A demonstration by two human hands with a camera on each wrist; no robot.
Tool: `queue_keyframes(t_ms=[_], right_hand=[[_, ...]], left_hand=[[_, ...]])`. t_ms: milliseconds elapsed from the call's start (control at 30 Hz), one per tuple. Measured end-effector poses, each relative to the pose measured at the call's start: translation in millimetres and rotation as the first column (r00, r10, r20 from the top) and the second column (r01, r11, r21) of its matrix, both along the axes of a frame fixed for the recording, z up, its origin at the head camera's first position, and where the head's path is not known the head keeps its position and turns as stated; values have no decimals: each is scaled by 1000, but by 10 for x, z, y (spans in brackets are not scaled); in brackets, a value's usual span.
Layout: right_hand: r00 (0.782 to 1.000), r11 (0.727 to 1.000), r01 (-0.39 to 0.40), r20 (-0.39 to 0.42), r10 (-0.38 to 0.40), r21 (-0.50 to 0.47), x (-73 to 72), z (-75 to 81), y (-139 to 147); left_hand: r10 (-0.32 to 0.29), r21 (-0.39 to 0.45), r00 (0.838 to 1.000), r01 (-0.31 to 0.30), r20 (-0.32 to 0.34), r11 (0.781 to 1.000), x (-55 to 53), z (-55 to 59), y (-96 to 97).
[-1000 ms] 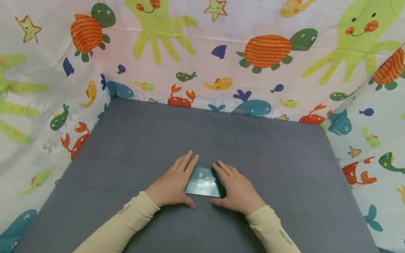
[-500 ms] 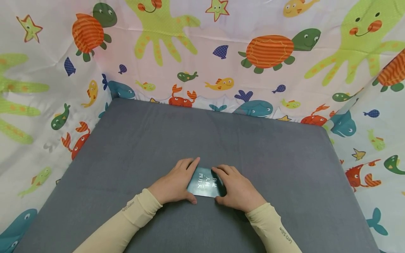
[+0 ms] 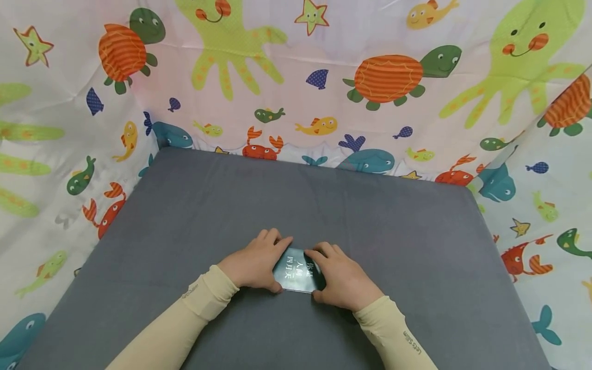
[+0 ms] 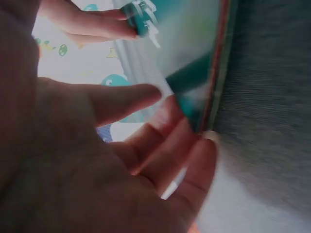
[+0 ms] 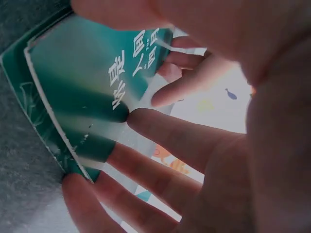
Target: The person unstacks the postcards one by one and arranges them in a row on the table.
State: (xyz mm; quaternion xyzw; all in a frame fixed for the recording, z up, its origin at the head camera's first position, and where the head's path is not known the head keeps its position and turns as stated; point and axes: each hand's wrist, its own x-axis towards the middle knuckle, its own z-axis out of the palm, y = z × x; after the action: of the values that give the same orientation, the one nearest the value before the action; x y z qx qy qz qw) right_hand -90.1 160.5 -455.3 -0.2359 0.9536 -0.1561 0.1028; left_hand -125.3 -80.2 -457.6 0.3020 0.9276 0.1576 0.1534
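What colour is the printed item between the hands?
The item is green with white lettering, seen best in the right wrist view.

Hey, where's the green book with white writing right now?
The green book is below centre in the head view, held between the left hand and the right hand.

The book (image 3: 296,280) bears white Chinese characters (image 3: 298,267) in three lines: 你是, 人间, 四月天. In the right wrist view 你是, 人间 and 四月 show larger, the third line cut short; the tiny marks by them are too small to read. In the left wrist view only blurred strokes show. Dark lettering (image 3: 412,343) on the right sleeve (image 3: 390,329) reads "LetsSlim"; the left sleeve (image 3: 180,321) has similar lettering, blurred but apparently the same name.
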Motion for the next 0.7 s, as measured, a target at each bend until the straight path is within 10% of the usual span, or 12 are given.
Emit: queue_keyframes(t_ms=[233,700], right_hand=[[999,999,-11,46,9,48,-53,70,-39],[999,1000,-5,48,4,31,-73,35,-51]], left_hand=[[-39,-134,999,38,-4,990,-40,66,133],[-37,-126,999,33,-36,991,-52,20,106]])
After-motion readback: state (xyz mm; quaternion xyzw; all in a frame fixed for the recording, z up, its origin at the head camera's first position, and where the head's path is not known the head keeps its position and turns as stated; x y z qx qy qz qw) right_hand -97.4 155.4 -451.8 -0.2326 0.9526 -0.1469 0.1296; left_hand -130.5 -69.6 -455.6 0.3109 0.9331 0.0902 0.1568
